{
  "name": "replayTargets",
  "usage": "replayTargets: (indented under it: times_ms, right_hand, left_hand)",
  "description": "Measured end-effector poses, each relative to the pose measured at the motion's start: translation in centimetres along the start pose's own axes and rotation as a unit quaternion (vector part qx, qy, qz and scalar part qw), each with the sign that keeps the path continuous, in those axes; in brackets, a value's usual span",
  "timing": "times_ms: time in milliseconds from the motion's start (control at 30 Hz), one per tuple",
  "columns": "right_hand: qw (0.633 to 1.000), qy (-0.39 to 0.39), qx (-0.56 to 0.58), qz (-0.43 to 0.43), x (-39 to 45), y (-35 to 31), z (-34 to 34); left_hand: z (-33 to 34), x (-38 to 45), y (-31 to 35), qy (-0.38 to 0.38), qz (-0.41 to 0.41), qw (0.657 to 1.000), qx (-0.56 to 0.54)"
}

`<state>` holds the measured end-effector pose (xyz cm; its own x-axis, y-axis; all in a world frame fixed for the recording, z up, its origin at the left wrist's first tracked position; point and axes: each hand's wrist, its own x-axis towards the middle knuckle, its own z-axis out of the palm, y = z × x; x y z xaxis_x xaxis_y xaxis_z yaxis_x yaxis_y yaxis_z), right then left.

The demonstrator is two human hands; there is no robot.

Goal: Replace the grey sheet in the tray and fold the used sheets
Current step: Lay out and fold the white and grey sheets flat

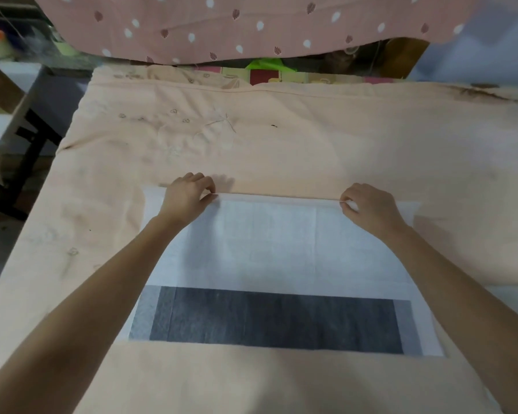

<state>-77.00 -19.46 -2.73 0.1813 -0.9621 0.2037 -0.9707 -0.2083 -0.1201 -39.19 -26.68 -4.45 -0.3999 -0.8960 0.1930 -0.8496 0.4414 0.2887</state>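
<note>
- white sheet [269, 243] laid flat mid-desk, far edge pinched at two spots; looks like a fold in progress, far edge about to come toward the body.
- grey sheet [275, 319] lying just under the white sheet's near edge, dark band showing, paler strips at both ends where thin white material overlaps it.
- left hand [189, 194] pinching the far edge near its left end, thumb and fingertips closed on the white sheet.
- right hand [368, 204] pinching the same edge near its right end, small tuck of white sheet between finger and thumb.
- no tray in view; cannot tell whether the swap in the tray is done. judged: folding stage, early, no finished folded stack visible.
- left to do, as judged: bring far edge to near edge, crease, repeat; the grey sheet likewise.
- edges: far edge of white sheet straight between the hands, outer corners lying flat beyond each hand; near edge parallel to it.
- room: peach cloth [281, 130] covering the desk, open stretch beyond the hands and in front of the grey sheet; cloth's left edge near the sheet's left corner.
- patterned pink fabric [222, 25] hanging at the far side, well apart from the sheets.
</note>
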Motion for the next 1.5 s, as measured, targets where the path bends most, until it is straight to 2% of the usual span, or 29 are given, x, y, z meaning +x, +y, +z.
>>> replayTargets:
  times_ms: [100,200,400,567,867,1033,1233,1400,1500]
  right_hand:
    - [0.998,0.067,0.004,-0.021,-1.9,-0.2,-1.5]
    - [0.993,0.103,0.005,-0.061,-4.2,-0.5,-2.2]
    - [0.99,0.132,0.022,-0.052,-9.5,-2.2,-1.8]
    - [0.991,0.122,0.043,-0.028,-13.3,-3.5,-1.0]
    - [0.996,0.066,0.048,-0.036,-17.7,-4.8,1.1]
    - [0.998,0.019,0.068,0.002,-18.7,-5.6,1.5]
    - [0.989,0.048,0.098,0.102,-16.5,-9.4,2.1]
    - [0.994,-0.062,0.052,0.079,-10.5,-16.1,4.7]
    - [0.99,-0.123,0.014,0.064,-8.5,-18.2,6.8]
  left_hand:
    - [-1.4,-1.9,0.5,0.026,0.044,0.999,0.007]
    - [-2.4,-4.1,0.9,0.032,0.053,0.998,0.003]
    - [-2.7,-9.0,1.7,0.034,0.065,0.997,0.013]
    - [-2.1,-13.0,2.6,0.027,0.046,0.999,-0.003]
    - [0.4,-17.7,3.5,-0.004,0.025,0.999,-0.023]
    - [0.5,-18.4,3.9,-0.039,0.007,0.999,-0.014]
    - [0.9,-17.1,5.8,-0.039,-0.004,0.998,-0.04]
    - [4.6,-13.3,9.4,-0.094,-0.021,0.995,0.006]
    - [6.6,-12.1,10.4,-0.102,-0.027,0.994,0.004]
